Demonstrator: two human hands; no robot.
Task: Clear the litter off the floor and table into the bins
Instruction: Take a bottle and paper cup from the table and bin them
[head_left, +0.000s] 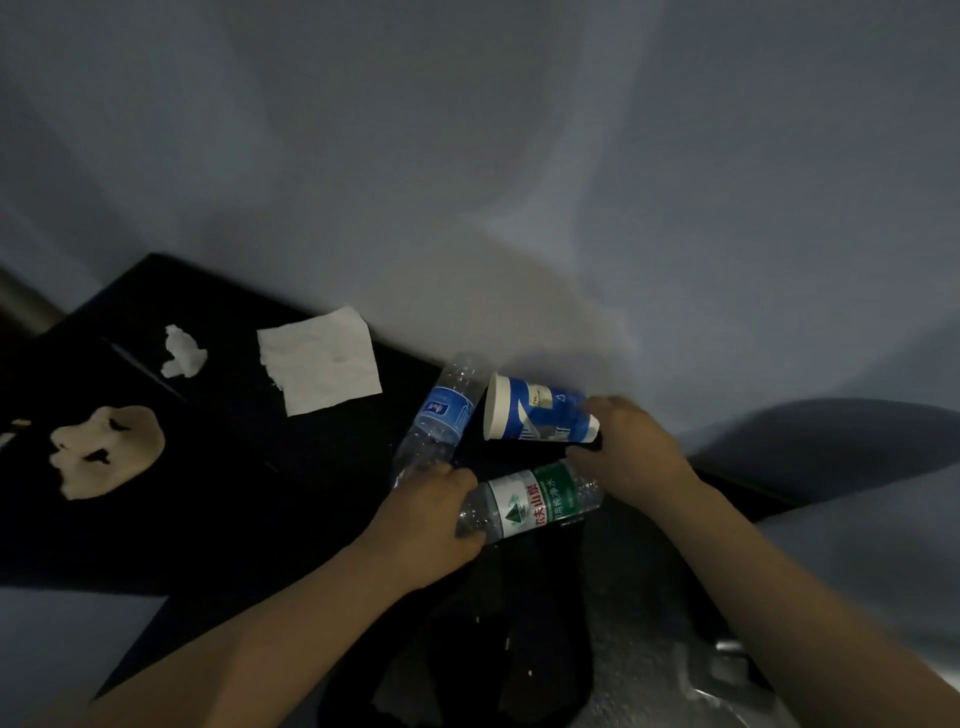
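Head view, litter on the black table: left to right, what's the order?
Tan torn scrap → crumpled tissue → flat napkin → blue-label bottle → paper cup. Green-label bottle, gripped by the left hand, overlaps the cup: omitted.

1. Two bottles, blue-labelled (441, 415) and green-labelled (530, 506): clear, glossy, crinkled plastic.
2. Cup (537, 415): smooth printed paper.
3. Napkin (319, 361) and crumpled tissue (183, 352): soft, matt paper.
4. Worktop (234, 467): dark, matt.

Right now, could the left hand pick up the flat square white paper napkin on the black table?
Probably not yet. The left hand is gripping the green-labelled clear plastic bottle, so its fingers are busy. The white paper napkin lies uncovered on the black table, so the path looks free.
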